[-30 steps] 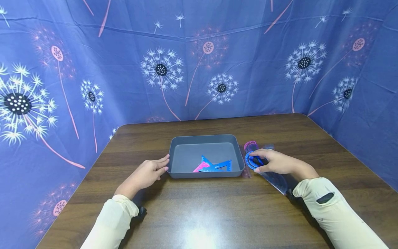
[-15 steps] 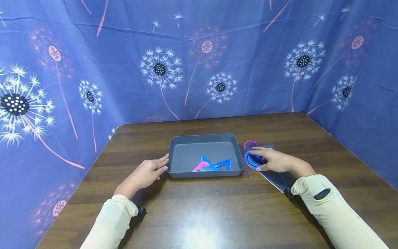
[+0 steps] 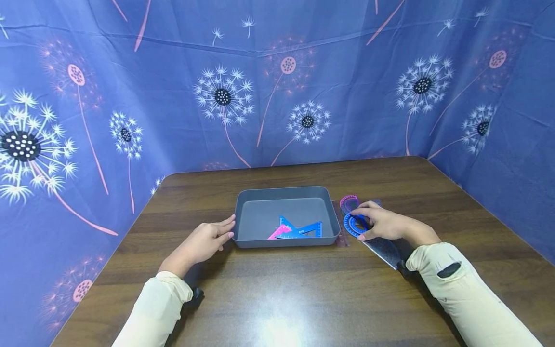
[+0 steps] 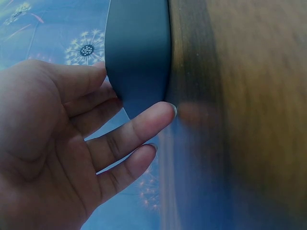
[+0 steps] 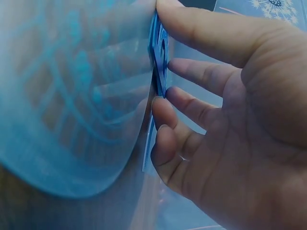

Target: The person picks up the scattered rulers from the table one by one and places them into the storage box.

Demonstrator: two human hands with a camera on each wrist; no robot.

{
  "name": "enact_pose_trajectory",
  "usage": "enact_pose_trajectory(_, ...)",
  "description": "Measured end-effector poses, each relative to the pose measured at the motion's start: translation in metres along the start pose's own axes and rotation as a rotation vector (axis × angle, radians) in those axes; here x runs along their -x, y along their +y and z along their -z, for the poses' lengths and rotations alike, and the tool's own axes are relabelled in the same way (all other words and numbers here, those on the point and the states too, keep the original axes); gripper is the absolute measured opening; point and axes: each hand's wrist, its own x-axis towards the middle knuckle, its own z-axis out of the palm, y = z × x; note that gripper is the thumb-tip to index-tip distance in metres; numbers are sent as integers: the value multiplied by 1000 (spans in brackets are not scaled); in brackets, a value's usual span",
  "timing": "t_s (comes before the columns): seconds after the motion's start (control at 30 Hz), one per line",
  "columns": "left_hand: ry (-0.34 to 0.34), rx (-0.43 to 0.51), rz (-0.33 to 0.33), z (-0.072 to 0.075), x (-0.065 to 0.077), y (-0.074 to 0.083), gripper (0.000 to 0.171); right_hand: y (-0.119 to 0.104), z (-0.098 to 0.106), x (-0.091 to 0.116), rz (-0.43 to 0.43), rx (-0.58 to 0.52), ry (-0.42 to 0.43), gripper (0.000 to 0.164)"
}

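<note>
My right hand (image 3: 386, 223) pinches a blue protractor (image 3: 348, 227) between thumb and fingertips, just right of the grey tray (image 3: 277, 244). In the right wrist view the blue protractor (image 5: 160, 57) stands edge-on between thumb and fingers. Under that hand lies a clear plastic sheet (image 3: 383, 250), its blue markings large and blurred in the right wrist view. A pink protractor (image 3: 347, 199) is just behind the blue one. My left hand (image 3: 204, 241) touches the tray's left wall with extended fingers; the left wrist view shows fingertips against the wall (image 4: 139, 57).
Inside the tray, blue set squares (image 3: 301, 232) overlap a pink one (image 3: 279, 232) near the front wall. A reddish translucent strip (image 3: 342, 238) lies along the tray's right side. A blue patterned cloth (image 3: 269, 96) hangs behind the wooden table (image 3: 260, 289).
The blue protractor has shifted slightly right, towards the right palm, as the right fingers drew in on it. My left hand and the tray stay in place.
</note>
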Motion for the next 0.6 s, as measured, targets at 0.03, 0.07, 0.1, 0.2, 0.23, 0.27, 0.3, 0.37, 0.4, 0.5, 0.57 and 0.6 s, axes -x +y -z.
enact_pose_trajectory(0.03,0,0,-1,0,0,0,44,1,0,0,-2,2,5,77)
enact_pose_trajectory(0.07,0,-1,-2,0,0,0,44,1,-1,0,-2,5,11,78)
enact_pose_trajectory(0.1,0,0,-2,-1,0,0,44,1,-1,0,2,8,18,79)
enact_pose_trajectory(0.2,0,0,1,-1,0,0,44,1,-3,0,-4,23,47,84)
enact_pose_trajectory(0.23,0,-1,2,-1,0,0,44,1,-3,0,-11,29,57,86)
enact_pose_trajectory(0.27,0,-1,4,-1,0,0,44,1,-3,0,-15,36,67,88)
enact_pose_trajectory(0.3,1,-3,8,-1,0,0,43,1,-4,0,-21,39,77,89)
enact_pose_trajectory(0.37,1,-5,6,-1,0,0,43,1,-4,0,-36,44,95,91)
enact_pose_trajectory(0.4,1,-6,2,-1,0,0,43,0,-4,0,-38,46,100,91)
enact_pose_trajectory(0.5,5,-9,-1,-1,0,0,44,0,-4,0,-57,38,107,89)
enact_pose_trajectory(0.57,6,-8,-7,-1,0,0,44,0,-3,0,-67,44,110,88)
enact_pose_trajectory(0.6,6,-9,-9,-1,0,0,44,0,-3,0,-73,50,115,88)
